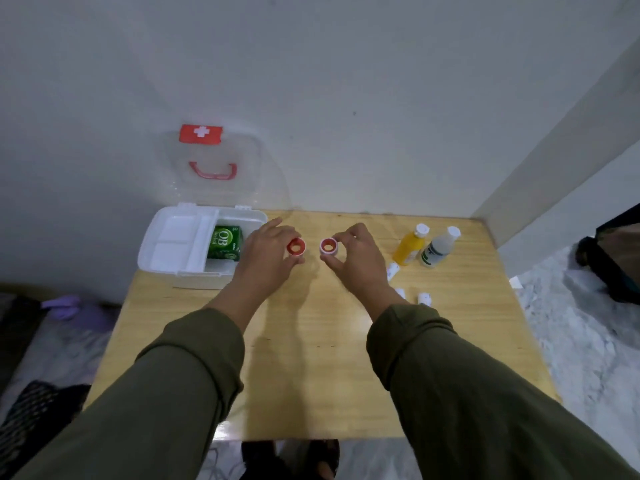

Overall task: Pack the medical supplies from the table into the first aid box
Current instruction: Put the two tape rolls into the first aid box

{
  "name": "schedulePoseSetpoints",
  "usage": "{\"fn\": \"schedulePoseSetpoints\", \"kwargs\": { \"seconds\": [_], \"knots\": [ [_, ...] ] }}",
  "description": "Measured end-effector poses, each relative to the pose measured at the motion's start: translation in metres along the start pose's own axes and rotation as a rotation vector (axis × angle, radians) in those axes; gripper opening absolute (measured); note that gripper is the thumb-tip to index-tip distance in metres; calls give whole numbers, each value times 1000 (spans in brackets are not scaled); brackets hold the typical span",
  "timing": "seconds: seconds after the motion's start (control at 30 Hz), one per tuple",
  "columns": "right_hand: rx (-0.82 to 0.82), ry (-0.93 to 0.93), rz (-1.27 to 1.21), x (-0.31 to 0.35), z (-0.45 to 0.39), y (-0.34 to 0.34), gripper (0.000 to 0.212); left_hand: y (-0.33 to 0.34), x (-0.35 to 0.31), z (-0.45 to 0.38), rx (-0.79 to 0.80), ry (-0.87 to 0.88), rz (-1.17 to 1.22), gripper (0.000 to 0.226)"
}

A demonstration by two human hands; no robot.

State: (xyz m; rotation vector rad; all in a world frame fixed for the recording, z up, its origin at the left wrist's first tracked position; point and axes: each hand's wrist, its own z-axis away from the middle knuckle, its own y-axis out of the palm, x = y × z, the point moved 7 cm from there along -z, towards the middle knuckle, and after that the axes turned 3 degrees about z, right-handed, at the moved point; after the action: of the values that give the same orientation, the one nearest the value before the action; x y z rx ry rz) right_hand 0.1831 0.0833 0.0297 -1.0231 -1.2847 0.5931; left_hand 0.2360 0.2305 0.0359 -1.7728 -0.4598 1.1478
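The white first aid box (162,249) stands open at the table's back left, its clear lid (221,168) leaning on the wall. Inside lie a white tray and a green carton (224,243). My left hand (268,258) holds a red tape roll (296,246) just right of the box. My right hand (356,259) holds a white tape roll with a red core (328,246) beside it. Both rolls are lifted above the wooden table (311,358). A yellow bottle (410,249) and a white bottle (438,249) stand at the back right.
Three small white bandage rolls (425,298) lie on the table right of my right wrist. The wall is directly behind the table. A dark bag (613,265) sits on the floor at right, and cloth items lie at the left.
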Motion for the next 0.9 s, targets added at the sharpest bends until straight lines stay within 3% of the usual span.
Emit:
{"fn": "schedulePoseSetpoints", "kwargs": {
  "seconds": [0.27,0.53,0.9],
  "knots": [
    [27,-189,4,106,-43,20,40,-96,81,5,-199,-133,-101,39],
    [82,-249,23,203,-71,86,40,-143,180,13,-145,-267,-208,42],
    [159,-182,97,223,-84,143,39,-135,220,-4,-45,-239,-170,39]
  ]
}}
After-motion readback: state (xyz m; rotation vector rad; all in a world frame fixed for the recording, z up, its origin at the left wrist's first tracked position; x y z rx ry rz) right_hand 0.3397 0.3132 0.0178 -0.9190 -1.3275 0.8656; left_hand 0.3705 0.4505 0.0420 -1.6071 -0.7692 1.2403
